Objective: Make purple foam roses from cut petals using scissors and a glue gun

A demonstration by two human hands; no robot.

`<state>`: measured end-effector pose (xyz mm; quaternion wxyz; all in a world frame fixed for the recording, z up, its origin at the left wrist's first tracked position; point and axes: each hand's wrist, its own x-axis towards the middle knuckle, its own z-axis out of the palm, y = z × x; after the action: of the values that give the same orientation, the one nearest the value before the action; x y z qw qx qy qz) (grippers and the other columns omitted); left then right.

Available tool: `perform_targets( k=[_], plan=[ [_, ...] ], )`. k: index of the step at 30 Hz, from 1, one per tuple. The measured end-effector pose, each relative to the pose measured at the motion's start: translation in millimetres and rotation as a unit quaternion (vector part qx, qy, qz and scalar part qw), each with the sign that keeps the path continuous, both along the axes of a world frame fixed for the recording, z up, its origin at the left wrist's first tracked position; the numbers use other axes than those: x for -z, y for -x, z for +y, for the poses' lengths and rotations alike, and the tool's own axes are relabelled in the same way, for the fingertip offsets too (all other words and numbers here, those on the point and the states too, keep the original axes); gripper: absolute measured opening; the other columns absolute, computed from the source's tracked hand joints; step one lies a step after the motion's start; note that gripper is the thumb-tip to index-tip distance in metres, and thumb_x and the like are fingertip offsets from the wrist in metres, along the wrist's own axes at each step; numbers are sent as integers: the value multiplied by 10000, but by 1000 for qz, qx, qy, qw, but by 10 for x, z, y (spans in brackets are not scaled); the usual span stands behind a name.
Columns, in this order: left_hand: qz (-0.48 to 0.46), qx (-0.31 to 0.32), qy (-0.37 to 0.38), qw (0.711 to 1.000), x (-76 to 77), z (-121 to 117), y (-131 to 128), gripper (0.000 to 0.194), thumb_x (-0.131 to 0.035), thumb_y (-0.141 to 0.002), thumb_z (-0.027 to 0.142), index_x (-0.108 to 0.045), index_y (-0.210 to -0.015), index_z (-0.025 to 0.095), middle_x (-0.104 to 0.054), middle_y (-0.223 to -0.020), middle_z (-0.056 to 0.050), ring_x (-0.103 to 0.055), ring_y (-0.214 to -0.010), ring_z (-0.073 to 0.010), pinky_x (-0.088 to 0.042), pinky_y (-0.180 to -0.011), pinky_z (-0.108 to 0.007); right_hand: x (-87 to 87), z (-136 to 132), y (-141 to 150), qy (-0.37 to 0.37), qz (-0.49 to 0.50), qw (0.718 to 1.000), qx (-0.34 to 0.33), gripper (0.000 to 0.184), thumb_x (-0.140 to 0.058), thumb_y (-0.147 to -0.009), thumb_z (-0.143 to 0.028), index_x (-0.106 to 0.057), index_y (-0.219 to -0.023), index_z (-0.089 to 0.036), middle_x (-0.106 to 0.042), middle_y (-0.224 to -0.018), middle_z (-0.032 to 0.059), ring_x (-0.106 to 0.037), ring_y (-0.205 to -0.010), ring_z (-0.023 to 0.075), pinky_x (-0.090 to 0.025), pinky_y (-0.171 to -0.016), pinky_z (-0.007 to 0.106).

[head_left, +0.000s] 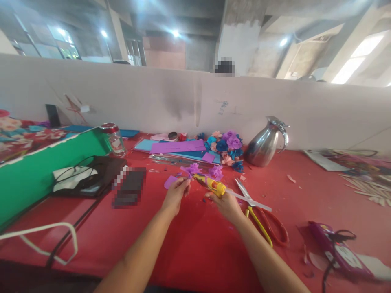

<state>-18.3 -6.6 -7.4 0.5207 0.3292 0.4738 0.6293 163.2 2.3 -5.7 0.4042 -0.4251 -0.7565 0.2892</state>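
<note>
My right hand point(228, 206) is closed around a yellow glue gun point(216, 186), with a long pale glue stick point(253, 201) sticking out of its back. The gun's nozzle points left, close to a purple paper flower point(192, 169). My left hand point(176, 194) pinches this flower from below; whether it has a stem is hidden by the fingers. Just behind the gun lies a second purple flower point(216, 172). A purple paper piece point(171, 182) rests beside my left hand. To the right of my right hand are scissors point(251, 203) with yellow and red handles, blades apart.
Finished paper flowers point(227, 144) are heaped at the back, beside purple paper strips point(179, 146) and a steel jug point(265, 142). At left stand a glass jar point(116, 140) and a green panel point(55, 173). A purple corded device point(339, 250) lies front right.
</note>
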Motion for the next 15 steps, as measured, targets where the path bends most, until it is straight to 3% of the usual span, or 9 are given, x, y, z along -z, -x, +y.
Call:
perform_targets(
  k=[9, 15],
  plan=[
    [3, -9, -10, 1000, -26, 3, 0, 245, -717, -618, 354, -591, -671, 151, -461, -496, 57, -358, -466, -57, -259, -464, -195, -40, -1, -13, 11, -3, 1000, 20, 254, -543, -806, -389, -634, -753, -158, -642, -708, 52, -569, -619, 171, -429, -563, 255],
    [1, -11, -6, 1000, -25, 0, -10, 236, -712, -625, 346, -586, -669, 152, -458, -491, 60, -357, -460, -56, -260, -463, -195, -55, -35, 20, 6, 8, 1000, -16, 227, -560, -804, -385, -639, -773, -174, -645, -714, 32, -573, -629, 166, -447, -587, 255]
  ],
)
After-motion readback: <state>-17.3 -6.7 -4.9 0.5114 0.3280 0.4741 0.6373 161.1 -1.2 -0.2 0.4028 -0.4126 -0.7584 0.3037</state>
